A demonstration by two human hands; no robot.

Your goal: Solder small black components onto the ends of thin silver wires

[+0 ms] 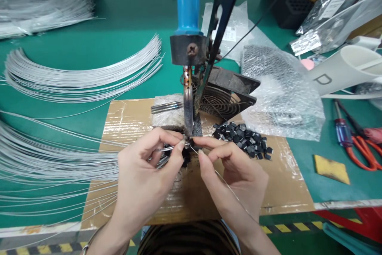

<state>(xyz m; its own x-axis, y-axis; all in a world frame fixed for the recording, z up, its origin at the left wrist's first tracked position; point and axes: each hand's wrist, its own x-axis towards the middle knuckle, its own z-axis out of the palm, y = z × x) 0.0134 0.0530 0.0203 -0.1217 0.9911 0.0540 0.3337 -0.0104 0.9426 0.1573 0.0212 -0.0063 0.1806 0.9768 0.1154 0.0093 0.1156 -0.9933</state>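
Note:
A blue-handled soldering iron is clamped upright on a black metal arm, its tip pointing down between my hands. My left hand pinches the end of a grey wire just beneath the tip. Whatever small part sits at that wire's end is hidden by my fingers. In my right hand, thumb and fingers are closed on a thin strand of solder wire, which runs down across the palm; its upper end reaches the tip area. Small black components lie heaped right of the tip.
Bundles of grey wires spread at left, with another bundle behind. Cardboard lies under my hands. A black fan and bubble wrap stand behind. Orange-handled scissors and a yellow sponge are at right.

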